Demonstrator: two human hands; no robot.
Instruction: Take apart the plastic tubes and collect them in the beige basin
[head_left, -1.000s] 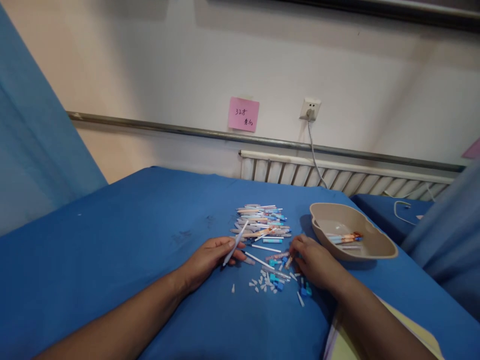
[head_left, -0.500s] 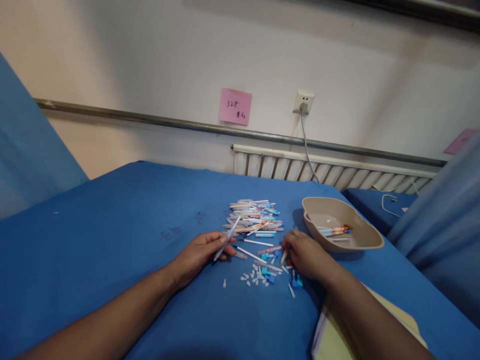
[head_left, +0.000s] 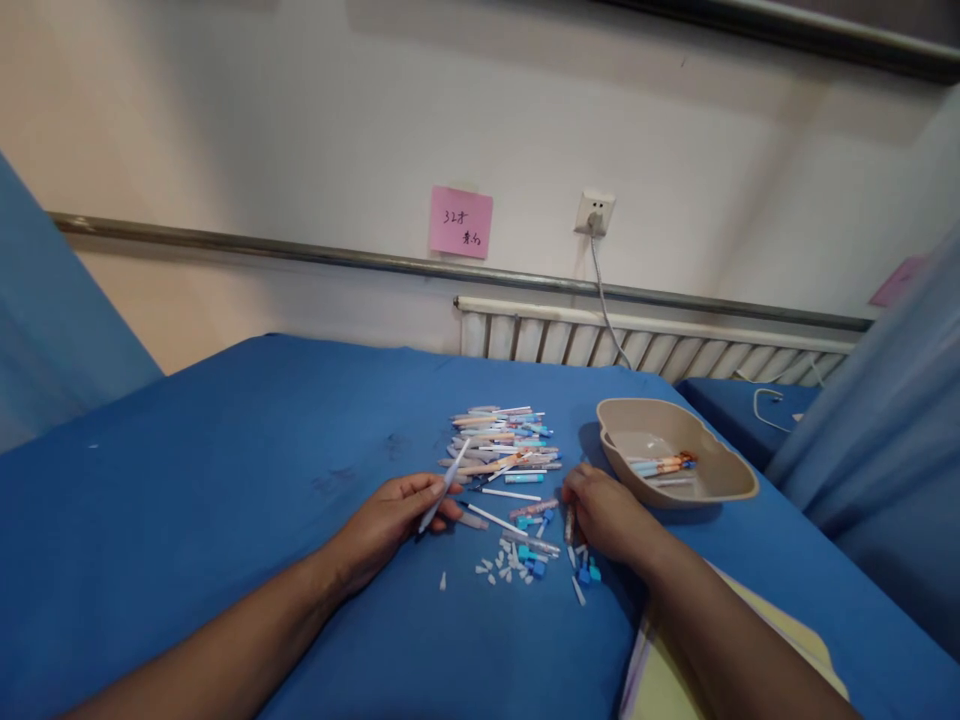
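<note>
Slim white plastic pen tube [head_left: 445, 487] sits pinched between the thumb and fingertips of my left hand [head_left: 386, 518]. It slants up and away from me, so its far end reaches toward the heap of loose pen barrels and refills [head_left: 501, 443] on the blue cloth table [head_left: 247, 450]. My right hand [head_left: 609, 515] rests on the cloth just right of that heap, fingers curled shut on a short orange-patterned pen piece [head_left: 570, 523] that points down at the cloth. Between my two hands lie small white tips [head_left: 496, 570] and blue plastic caps [head_left: 534, 566], scattered, with more caps by my right palm. Just beyond my right hand stands a beige plastic tray [head_left: 720, 487] holding a few assembled pens [head_left: 664, 463]. A pink paper note [head_left: 460, 222] hangs on the wall behind.
</note>
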